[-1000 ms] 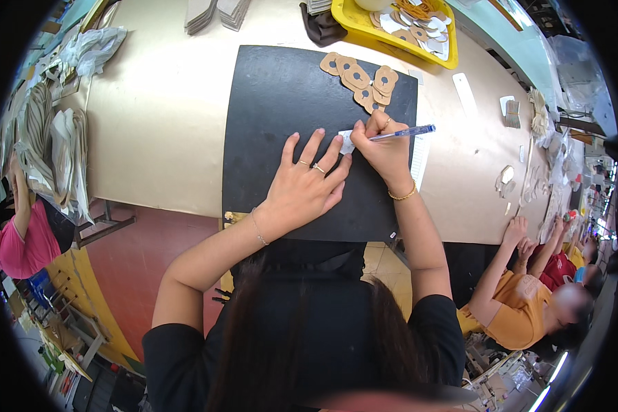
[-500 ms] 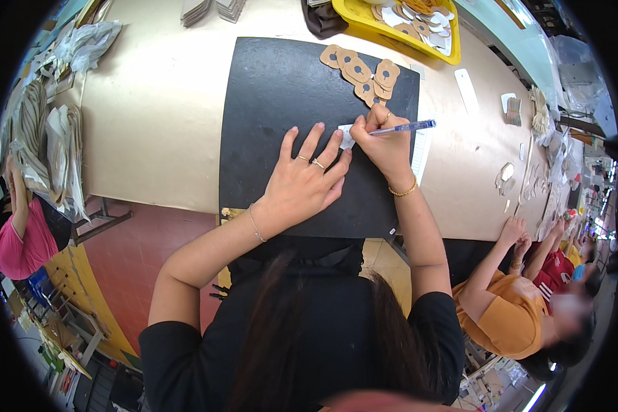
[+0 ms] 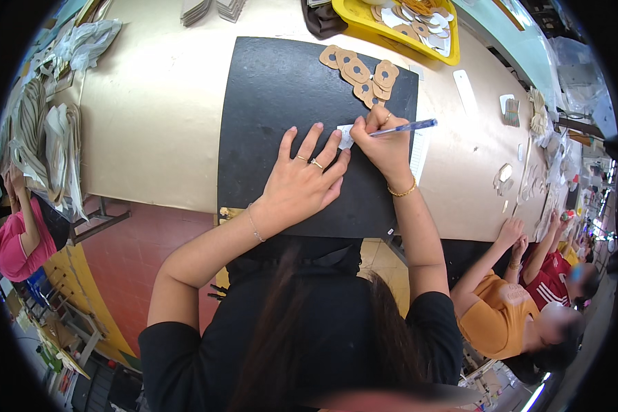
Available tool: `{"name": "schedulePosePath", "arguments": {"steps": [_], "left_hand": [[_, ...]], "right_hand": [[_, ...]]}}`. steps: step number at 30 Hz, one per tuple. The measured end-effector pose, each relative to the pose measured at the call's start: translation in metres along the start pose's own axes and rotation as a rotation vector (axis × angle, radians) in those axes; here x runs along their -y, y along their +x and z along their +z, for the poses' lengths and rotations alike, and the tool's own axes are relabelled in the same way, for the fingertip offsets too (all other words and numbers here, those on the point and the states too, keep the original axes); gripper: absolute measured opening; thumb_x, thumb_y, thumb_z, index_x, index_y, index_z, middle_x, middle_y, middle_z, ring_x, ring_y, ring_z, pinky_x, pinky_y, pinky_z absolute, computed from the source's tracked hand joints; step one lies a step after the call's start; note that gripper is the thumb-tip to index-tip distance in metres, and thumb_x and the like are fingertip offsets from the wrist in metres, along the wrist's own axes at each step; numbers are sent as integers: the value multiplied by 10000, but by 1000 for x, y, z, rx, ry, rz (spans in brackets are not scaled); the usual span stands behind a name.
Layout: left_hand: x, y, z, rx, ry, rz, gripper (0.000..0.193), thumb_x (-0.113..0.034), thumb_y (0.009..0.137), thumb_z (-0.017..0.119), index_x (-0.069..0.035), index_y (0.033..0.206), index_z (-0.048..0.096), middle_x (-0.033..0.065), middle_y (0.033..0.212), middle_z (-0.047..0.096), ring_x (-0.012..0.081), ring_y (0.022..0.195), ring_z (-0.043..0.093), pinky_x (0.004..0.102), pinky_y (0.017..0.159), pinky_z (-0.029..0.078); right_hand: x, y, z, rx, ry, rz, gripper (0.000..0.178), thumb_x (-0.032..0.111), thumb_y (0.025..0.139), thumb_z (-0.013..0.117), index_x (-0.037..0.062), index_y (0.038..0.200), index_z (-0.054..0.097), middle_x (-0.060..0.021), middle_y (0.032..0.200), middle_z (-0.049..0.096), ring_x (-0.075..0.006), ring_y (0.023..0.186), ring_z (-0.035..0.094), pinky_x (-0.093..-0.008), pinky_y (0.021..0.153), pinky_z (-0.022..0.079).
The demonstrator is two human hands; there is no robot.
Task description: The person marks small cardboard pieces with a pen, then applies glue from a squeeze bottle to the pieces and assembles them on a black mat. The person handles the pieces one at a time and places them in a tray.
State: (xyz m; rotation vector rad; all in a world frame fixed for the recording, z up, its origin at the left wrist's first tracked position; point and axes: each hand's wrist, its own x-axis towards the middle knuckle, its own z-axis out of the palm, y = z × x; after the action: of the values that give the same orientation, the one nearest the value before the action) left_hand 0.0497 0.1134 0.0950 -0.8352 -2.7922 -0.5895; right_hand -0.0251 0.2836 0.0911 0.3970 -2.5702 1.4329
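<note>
Co-workers (image 3: 494, 319) shifted, we note. Right hand (image 3: 383, 147) grips pen (image 3: 408, 127); spread left hand (image 3: 297, 180) touches white piece (image 3: 345, 135) toward mat's (image 3: 275, 123) right edge.

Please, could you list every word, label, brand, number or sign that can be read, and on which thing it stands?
No text is clear enough to quote.
White piece: any marks too small to read.
Pen in the right hand: any print too small.
Paper sheet by the black board: faint lines, too small.
Orange shirt: pale print, too blurred.

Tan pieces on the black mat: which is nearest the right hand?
The lowest tan piece, just beyond the right hand; the others lie farther up the black mat.
</note>
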Motion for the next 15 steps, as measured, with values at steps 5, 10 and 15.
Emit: {"name": "schedulePosePath", "arguments": {"steps": [5,10,15], "left_hand": [[0,1,-1,-3,-18,-3,377,-273,785,659,-148,1135,595,92,1346,445,313,1278,358,535,1035,258],[1,0,-7,15,-81,-6,371,-248,769,687,-122,1107,601,100,1337,457,305,1281,367,512,1044,265],[1,2,-7,-1,-94,3,369,-259,778,675,-97,1101,602,118,1301,483,301,1264,392,516,1029,304]], "right_hand": [[-1,5,-3,-68,335,206,337,19,760,656,65,571,381,24,491,427,-30,447,359,-224,413,295],[11,9,-18,-152,367,363,322,225,869,690,67,674,488,6,575,534,-37,483,458,-198,449,360],[25,-14,-23,-10,212,135,202,196,862,664,51,1004,663,-92,828,696,-143,702,648,-259,612,455]]}}
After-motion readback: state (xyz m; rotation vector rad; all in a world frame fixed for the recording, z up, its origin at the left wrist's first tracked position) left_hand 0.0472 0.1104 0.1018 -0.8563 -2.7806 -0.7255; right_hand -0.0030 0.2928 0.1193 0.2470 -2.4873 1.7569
